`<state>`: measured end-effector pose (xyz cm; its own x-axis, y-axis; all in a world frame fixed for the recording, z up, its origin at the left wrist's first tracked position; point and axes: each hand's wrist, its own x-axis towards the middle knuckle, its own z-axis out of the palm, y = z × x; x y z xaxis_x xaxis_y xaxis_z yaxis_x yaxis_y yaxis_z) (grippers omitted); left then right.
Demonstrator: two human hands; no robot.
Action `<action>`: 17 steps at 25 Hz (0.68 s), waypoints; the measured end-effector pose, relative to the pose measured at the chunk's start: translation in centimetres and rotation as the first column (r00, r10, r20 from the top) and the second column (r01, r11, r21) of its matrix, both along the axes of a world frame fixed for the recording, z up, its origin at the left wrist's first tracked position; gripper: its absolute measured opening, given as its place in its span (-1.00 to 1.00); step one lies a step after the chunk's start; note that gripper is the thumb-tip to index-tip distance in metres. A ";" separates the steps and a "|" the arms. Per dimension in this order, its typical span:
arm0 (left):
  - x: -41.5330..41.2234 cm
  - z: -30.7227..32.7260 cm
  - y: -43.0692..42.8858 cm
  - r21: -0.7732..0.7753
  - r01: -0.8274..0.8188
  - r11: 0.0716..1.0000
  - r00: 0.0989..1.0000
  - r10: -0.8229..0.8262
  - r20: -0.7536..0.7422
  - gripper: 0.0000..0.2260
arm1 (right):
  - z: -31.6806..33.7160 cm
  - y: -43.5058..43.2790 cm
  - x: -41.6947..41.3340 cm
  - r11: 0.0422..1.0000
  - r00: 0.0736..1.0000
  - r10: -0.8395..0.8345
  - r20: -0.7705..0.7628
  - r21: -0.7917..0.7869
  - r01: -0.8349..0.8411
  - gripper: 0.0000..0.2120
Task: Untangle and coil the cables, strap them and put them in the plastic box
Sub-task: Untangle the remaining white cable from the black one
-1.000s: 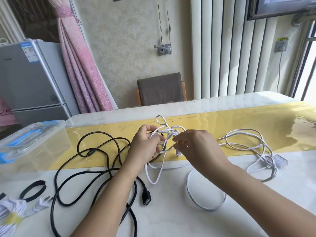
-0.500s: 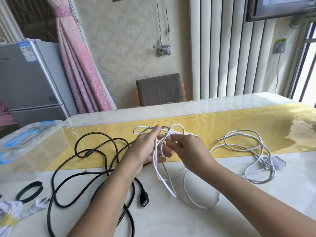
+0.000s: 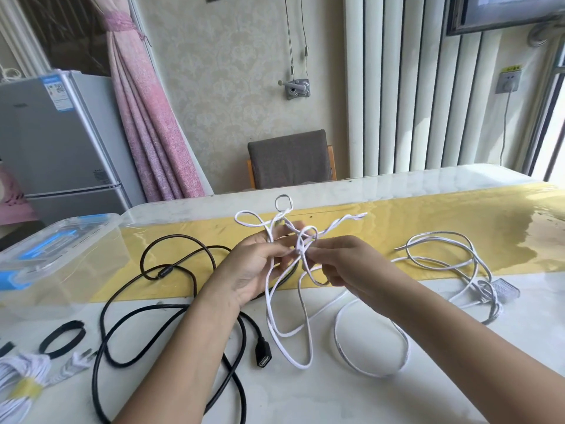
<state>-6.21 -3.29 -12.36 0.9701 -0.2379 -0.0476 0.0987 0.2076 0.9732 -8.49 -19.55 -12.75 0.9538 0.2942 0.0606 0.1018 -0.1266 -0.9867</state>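
At the near left edge of the table [image 3: 336,399] lies a bundled white cable [image 3: 21,384] bound with a yellow band, and a black strap loop [image 3: 62,338] lies just beyond it. A black cable [image 3: 171,310] sprawls in loose loops to the right of these, its USB socket end [image 3: 263,356] pointing near. Above the table's middle both hands hold up a tangled white cable [image 3: 290,335], whose long loops hang down to the tabletop. The left hand [image 3: 253,270] curls its fingers round several strands; the right hand [image 3: 345,264] pinches a strand at the knot [image 3: 303,240]. More white coils [image 3: 443,255] lie to the right. I cannot tell whether they belong to the same cable. The lidded plastic box [image 3: 46,249] stands at the far left, well apart from the hands.
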 end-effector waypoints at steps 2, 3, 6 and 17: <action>0.1 0.5 0.5 -0.240 0.094 0.966 0.993 -0.108 -0.044 -0.55 | 0.5 0.1 -0.4 0.998 0.996 0.060 0.059 -0.003 -0.060 -0.77; 0.2 0.8 0.9 -0.357 0.092 0.930 0.993 -0.113 -0.041 -0.51 | 0.7 0.0 -0.5 0.997 0.994 0.077 0.082 -0.028 -0.075 -0.76; 0.6 1.7 2.4 -0.630 0.008 0.776 1.000 0.001 0.014 -0.48 | 0.6 -0.3 -0.4 0.987 0.994 0.063 0.093 -0.156 -0.048 -0.67; 1.9 1.9 6.4 -0.273 -0.493 0.826 0.866 0.497 -0.058 -0.69 | 2.8 -8.7 2.0 0.849 0.840 -0.318 0.440 -0.263 0.459 -0.74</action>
